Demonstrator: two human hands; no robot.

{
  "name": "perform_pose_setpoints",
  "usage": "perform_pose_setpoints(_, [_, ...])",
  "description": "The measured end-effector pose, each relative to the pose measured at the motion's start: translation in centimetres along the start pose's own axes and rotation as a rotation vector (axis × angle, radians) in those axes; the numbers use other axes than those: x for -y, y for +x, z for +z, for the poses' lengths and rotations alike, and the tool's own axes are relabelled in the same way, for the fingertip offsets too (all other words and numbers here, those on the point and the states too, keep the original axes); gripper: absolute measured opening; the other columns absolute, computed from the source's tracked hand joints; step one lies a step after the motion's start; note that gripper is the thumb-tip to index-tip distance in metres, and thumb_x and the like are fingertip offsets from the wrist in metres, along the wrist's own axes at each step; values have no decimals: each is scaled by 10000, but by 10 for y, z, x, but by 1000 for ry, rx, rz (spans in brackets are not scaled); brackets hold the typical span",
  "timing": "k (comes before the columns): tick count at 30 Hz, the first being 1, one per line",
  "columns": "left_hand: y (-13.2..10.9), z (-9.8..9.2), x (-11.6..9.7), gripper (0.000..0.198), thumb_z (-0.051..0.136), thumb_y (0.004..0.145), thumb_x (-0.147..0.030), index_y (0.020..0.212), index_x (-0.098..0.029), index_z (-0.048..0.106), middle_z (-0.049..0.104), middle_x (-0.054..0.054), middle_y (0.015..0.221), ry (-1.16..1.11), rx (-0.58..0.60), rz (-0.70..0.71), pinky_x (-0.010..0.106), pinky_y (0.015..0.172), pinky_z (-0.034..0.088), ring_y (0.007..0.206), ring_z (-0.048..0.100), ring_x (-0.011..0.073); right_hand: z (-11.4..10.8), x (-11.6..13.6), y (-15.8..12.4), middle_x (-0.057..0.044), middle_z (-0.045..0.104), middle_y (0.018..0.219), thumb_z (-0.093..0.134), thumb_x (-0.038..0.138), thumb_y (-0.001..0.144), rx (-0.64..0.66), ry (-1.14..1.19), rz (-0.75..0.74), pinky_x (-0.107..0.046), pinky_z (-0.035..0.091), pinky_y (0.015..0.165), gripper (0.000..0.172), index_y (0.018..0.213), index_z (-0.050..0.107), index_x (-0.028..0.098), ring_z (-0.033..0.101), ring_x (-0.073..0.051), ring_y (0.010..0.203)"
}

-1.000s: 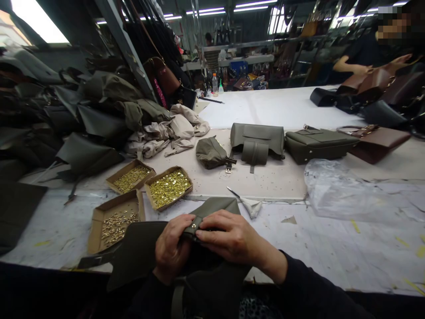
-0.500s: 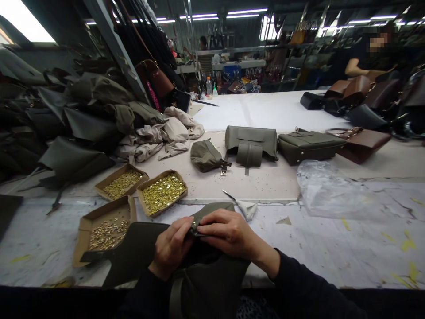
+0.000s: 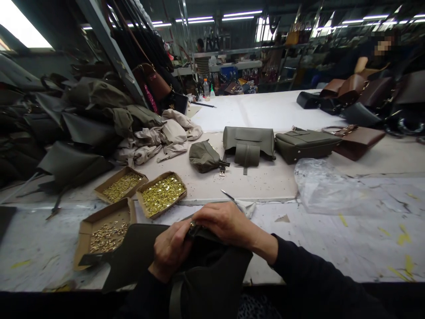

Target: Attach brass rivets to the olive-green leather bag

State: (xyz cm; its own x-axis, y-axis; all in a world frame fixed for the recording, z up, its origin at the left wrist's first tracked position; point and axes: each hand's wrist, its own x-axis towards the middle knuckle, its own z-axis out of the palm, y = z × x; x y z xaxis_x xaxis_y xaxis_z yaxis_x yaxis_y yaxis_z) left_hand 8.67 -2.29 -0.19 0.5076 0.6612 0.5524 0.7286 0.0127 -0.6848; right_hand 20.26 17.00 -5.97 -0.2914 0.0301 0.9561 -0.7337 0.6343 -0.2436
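Observation:
A dark olive bag [image 3: 212,274] lies at the table's front edge, its dark inside showing below my hands. My left hand [image 3: 171,248] is closed on the bag's upper edge. Across from it, the fingers of my right hand [image 3: 226,223] pinch that same edge, close by a small gold-coloured metal piece [image 3: 192,224]. Whether the fingers hold this piece or it is fixed in the bag is unclear. One olive flap [image 3: 139,248] of the bag spreads left, partly over a cardboard tray [image 3: 81,237] of small gold studs.
Two more cardboard trays [image 3: 159,215] hold small gold hardware. Beyond my hands lie a pointed tool [image 3: 229,195], olive bag parts [image 3: 249,137] and a clear plastic bag [image 3: 318,190]. Dark bag pieces [image 3: 73,164] are heaped at left. A person [image 3: 361,62] works at far right.
My right hand's fingers have curled in over the bag's edge, and the edge has folded down towards me. My left hand keeps its grip in nearly the same place.

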Motion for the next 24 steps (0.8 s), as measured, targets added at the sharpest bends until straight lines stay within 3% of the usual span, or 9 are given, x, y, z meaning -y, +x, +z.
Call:
perform_pose_setpoints(3, [1,-2,-2,304,551,954,-95,1256,-120,530,750,133,966,14,5,-8,278,721,596,826,748,218,-6,1,12,-5,743,939,649,159,982,93,-94,-23,-214,479,740,137,1055,739,230,694,-147,824])
perform_pose_setpoints(12, [-2,0,-3,300,586,925,-124,1210,-180,512,755,87,941,-2,-35,-39,282,692,608,770,754,212,-22,2,39,46,710,914,673,157,957,352,-236,-134,-227,395,640,124,995,737,257,631,-102,734])
perform_pose_setpoints(18, [-1,1,-4,248,567,928,-140,1167,-197,527,751,68,929,15,-32,-55,278,693,611,787,755,204,-25,6,47,15,647,927,598,189,1008,469,-442,-233,-270,291,554,41,992,625,214,565,-112,706])
perform_pose_setpoints(24, [0,4,-5,217,556,918,-149,1127,-199,530,746,58,894,15,-24,-95,271,662,595,748,747,198,-22,7,47,-15,619,998,538,134,1017,521,-502,-285,-288,260,523,79,1050,578,193,560,-129,727])
